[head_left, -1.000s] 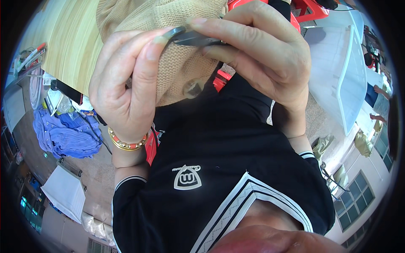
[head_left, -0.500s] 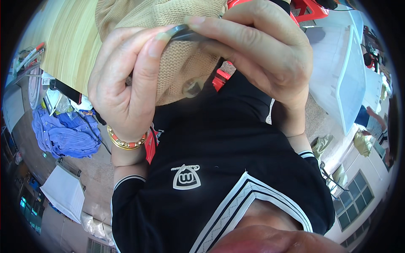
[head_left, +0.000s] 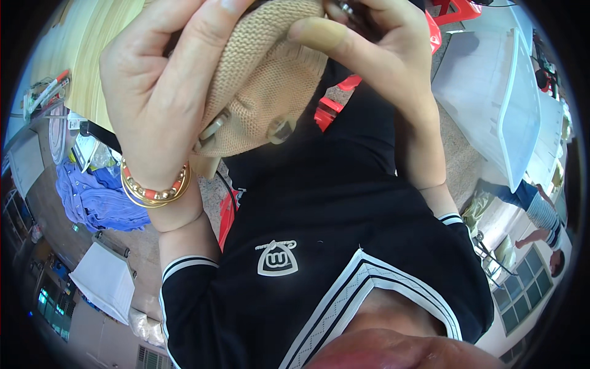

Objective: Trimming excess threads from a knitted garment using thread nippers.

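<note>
Knit garment (head_left: 261, 101), beige, with buttons (head_left: 281, 131): raised between your hands. Left hand (head_left: 153, 92): gripping its edge. Right hand (head_left: 393, 52): curled round a metal tool (head_left: 345, 8), thumb on knit. Risk: loosened grip could let the tool snag yarn. Long axis: slanting, lower end toward your left wrist; front uncertain.

Tabletop (head_left: 87, 67) left of fabric (head_left: 261, 92), bin (head_left: 476, 92) right.
</note>
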`<action>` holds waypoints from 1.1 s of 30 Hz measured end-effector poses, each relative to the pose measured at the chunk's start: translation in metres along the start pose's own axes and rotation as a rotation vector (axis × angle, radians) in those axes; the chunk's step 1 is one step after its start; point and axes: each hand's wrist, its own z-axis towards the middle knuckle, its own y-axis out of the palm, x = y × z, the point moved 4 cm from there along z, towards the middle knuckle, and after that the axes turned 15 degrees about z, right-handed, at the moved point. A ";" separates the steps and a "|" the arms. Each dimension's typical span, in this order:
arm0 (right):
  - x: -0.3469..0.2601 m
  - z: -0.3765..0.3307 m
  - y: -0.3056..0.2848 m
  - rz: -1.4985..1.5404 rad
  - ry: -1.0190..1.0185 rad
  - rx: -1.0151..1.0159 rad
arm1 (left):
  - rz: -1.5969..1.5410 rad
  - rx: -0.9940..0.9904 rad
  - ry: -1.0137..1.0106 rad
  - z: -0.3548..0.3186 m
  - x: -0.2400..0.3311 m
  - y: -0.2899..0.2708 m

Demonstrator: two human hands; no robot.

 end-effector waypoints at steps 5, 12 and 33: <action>0.017 0.003 -0.005 -0.014 0.007 -0.010 | 0.206 0.127 0.135 -0.017 0.002 -0.015; 0.019 0.013 -0.007 0.050 -0.068 -0.026 | 0.337 -0.068 0.134 -0.062 -0.010 -0.027; 0.018 0.009 -0.037 0.158 0.007 0.076 | 0.228 -0.002 -0.051 -0.020 0.018 -0.003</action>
